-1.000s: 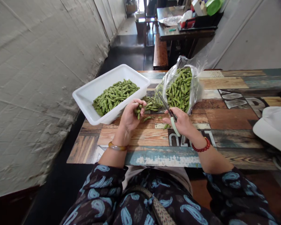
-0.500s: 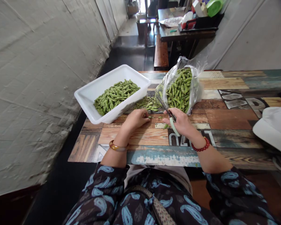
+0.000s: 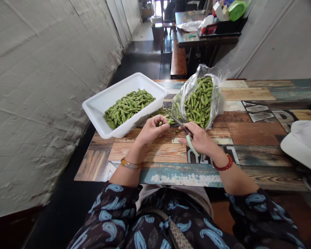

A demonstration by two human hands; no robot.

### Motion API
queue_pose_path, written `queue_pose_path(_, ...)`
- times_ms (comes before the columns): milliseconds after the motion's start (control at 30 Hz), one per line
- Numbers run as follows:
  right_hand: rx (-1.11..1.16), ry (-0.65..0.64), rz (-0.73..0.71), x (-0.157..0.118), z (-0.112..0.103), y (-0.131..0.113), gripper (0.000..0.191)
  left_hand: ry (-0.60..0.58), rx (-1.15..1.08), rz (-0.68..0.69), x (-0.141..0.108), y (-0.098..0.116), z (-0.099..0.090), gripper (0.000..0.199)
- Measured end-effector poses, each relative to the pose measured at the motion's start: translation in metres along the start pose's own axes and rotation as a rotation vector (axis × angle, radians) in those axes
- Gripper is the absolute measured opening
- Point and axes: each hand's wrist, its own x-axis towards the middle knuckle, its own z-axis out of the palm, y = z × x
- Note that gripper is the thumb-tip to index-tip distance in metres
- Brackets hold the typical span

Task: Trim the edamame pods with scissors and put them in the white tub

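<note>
Between the thumb and fingers of my left hand (image 3: 153, 129) is a green soybean pod (image 3: 161, 123), partly hidden by the fingers. My right hand (image 3: 198, 137) is closed around scissors (image 3: 191, 145) with pale green handles; their dark blades point up and left, close to the pod. Behind my hands lies a small heap of trimmings and pods (image 3: 162, 112). To the left, a white plastic tub (image 3: 98, 105) holds many pods (image 3: 131, 105). A clear plastic bag (image 3: 217, 100), open toward me, is full of pods (image 3: 200, 102) just beyond my right hand.
The wooden-patterned table (image 3: 254, 129) extends right, where a white cap (image 3: 302, 141) lies near its edge. A rough white wall (image 3: 54, 69) runs along the left. Farther off stand a wooden bench (image 3: 178, 62) and a second table (image 3: 189, 39) loaded with items.
My left hand has lifted from the tabletop and now has a pod in its fingers. The scissors in my right hand have turned slightly, with the blades nearer my left hand.
</note>
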Motion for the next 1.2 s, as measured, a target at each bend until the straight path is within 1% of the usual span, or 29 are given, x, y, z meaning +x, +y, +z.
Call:
queue_pose_path(100,-0.013,-0.035,0.007,-0.001,0.000,-0.003,0.035,0.016,-0.014,0.004,-0.001,-0.001,0.003,0.027)
queue_pose_path(200,-0.025,-0.068,0.006,-0.002,0.000,-0.003,0.037,0.003,0.006,-0.003,0.000,-0.001,0.005,0.026)
queue_pose_path(267,-0.037,-0.085,-0.004,-0.002,0.000,-0.002,0.037,-0.013,-0.004,0.022,0.000,-0.002,0.005,0.026)
queue_pose_path(433,-0.048,-0.092,-0.018,-0.002,0.001,-0.002,0.036,-0.040,-0.015,0.106,0.001,-0.006,0.007,0.025)
queue_pose_path(700,-0.043,-0.096,-0.034,-0.002,-0.001,-0.005,0.031,-0.064,-0.005,0.110,0.002,-0.010,0.006,0.026)
queue_pose_path(900,-0.047,-0.065,-0.090,-0.001,0.002,-0.002,0.025,-0.061,-0.019,0.094,0.000,-0.006,0.011,0.026)
queue_pose_path(967,-0.043,-0.036,-0.097,-0.001,0.003,0.000,0.024,-0.054,-0.014,0.080,-0.001,-0.004,0.012,0.027)
queue_pose_path(1100,-0.025,0.078,-0.053,0.000,0.004,0.004,0.023,0.013,-0.101,-0.017,-0.002,-0.001,0.013,0.029)
queue_pose_path(1200,-0.026,0.106,-0.031,0.001,0.004,0.006,0.023,0.077,-0.205,-0.077,-0.002,0.001,0.013,0.029)
